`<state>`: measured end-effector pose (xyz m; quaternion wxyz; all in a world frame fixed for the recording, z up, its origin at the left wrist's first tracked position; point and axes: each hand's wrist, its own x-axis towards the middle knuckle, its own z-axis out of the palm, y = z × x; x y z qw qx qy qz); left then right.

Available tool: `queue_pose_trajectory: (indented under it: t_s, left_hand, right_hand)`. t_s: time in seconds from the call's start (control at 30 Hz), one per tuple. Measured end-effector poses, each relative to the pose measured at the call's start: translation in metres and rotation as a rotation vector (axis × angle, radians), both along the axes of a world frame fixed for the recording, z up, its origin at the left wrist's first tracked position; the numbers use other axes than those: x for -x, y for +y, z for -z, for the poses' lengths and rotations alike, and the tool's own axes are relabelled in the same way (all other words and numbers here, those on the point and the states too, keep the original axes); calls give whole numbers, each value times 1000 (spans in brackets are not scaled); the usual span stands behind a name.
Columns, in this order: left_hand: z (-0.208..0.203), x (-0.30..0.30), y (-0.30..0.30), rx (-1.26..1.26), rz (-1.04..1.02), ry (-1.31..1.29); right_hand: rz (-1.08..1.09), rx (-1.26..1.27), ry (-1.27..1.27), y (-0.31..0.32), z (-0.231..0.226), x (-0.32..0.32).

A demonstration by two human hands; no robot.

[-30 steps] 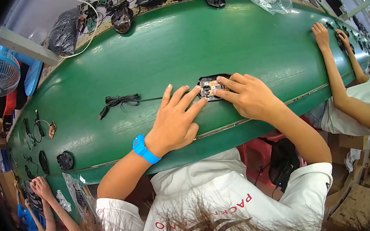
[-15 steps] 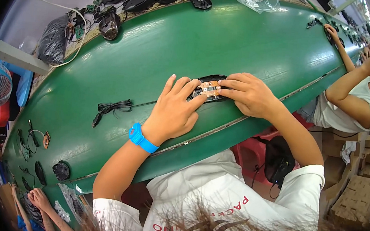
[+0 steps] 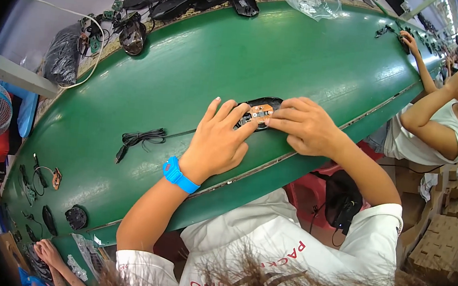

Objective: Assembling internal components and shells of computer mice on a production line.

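An open computer mouse base, black and oval, lies on the green work surface in front of me. Inside it sits an orange-brown circuit board. My left hand, with a blue wristwatch above it, grips the base's left end between thumb and fingers. At the board's right end is my right hand, its fingers bent and bunched together. Those fingertips are slightly smeared, and anything small between them is hidden. The mouse's black cable runs out left from under my left hand and ends in a tied bundle.
Dark mouse parts and a clear plastic bag line the far edge. A round black part and a small orange board lie at left. One co-worker sits at right; another person's hands show lower left.
My right hand has drawn back slightly to the right and nearer me, so more of the base's far right rim shows. My left hand keeps its grip. The view has shifted a little.
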<state>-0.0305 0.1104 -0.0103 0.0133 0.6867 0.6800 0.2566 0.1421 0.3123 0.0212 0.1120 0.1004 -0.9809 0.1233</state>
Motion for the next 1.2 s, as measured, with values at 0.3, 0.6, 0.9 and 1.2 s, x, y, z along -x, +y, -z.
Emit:
queue_pose_trajectory:
  t_s: [0.3, 0.6, 0.9, 1.2]
  left_hand:
    - [1, 0, 3, -13, -2, -5]
    - [1, -4, 8, -39, -14, 5]
    - [2, -4, 12, -61, 5, 13]
    - [3, -3, 18, -59, 24, 59]
  right_hand:
    - [115, 280, -141, -7, 3, 9]
    - [231, 256, -172, -12, -1, 11]
    - [193, 255, -32, -14, 5, 6]
    - [168, -31, -24, 7, -2, 11]
